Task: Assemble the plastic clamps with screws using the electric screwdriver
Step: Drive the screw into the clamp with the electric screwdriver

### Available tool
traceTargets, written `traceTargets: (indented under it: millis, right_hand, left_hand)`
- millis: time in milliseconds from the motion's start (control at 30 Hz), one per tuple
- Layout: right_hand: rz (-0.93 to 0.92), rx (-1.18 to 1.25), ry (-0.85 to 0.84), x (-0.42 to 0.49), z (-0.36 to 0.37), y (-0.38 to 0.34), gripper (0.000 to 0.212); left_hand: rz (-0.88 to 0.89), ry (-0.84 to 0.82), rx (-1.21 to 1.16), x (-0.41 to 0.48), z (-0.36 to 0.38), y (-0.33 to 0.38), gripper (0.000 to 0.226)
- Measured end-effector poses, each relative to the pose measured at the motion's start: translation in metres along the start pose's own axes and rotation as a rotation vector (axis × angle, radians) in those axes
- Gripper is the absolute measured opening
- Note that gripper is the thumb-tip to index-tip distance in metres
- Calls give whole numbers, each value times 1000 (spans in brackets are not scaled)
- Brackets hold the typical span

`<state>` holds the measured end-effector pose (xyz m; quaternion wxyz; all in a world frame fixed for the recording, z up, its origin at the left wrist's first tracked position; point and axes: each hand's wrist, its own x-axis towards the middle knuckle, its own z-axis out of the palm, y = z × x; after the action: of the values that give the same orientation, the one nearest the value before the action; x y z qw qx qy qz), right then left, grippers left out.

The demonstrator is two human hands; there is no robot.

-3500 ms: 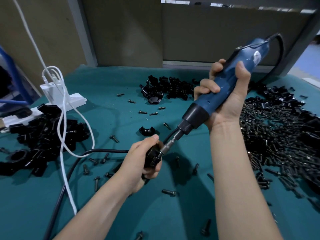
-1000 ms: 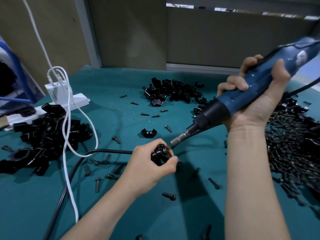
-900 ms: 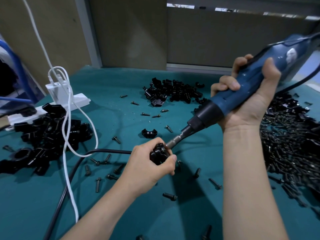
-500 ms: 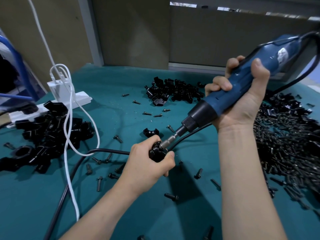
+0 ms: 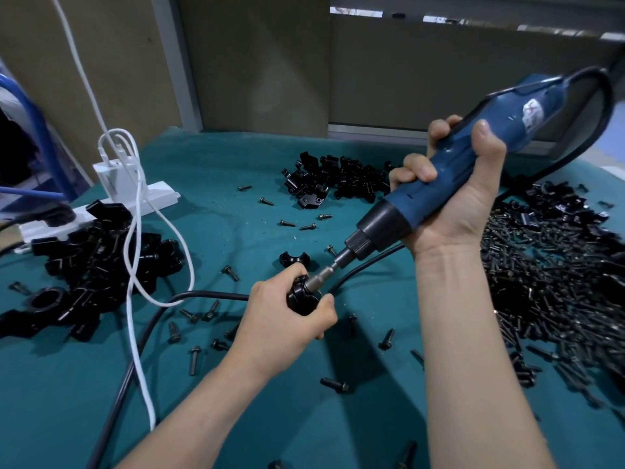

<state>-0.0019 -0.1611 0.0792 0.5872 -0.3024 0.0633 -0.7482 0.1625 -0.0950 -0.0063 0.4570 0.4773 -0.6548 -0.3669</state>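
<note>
Clamp (image 5: 302, 297), black and glossy, sits in the left hand (image 5: 284, 319), low over the desk (image 5: 236, 418) near its middle. Fingers and thumb curl round it, so only its rounded top shows. The metal bit (image 5: 324, 274) of the screwdriver (image 5: 473, 157) meets that top at a slant; the screw under the tip is hidden. The right hand (image 5: 453, 204) grips the blue screwdriver round its barrel, thumb on the near side. A clamp half (image 5: 293, 258) lies just beyond the left hand. The screw heap (image 5: 548, 292) at the right is cut off by the edge. In the left pile (image 5: 98, 265) and the far pile (image 5: 341, 179) of black parts, single pieces are hard to tell apart.
</note>
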Motion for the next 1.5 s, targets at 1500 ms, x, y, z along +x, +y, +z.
traceTargets:
  millis: [1500]
  right_hand:
    - [66, -107, -11, -3, 4, -10, 18]
  left_hand:
    - [-442, -244, -687, 10, 1, -12, 26]
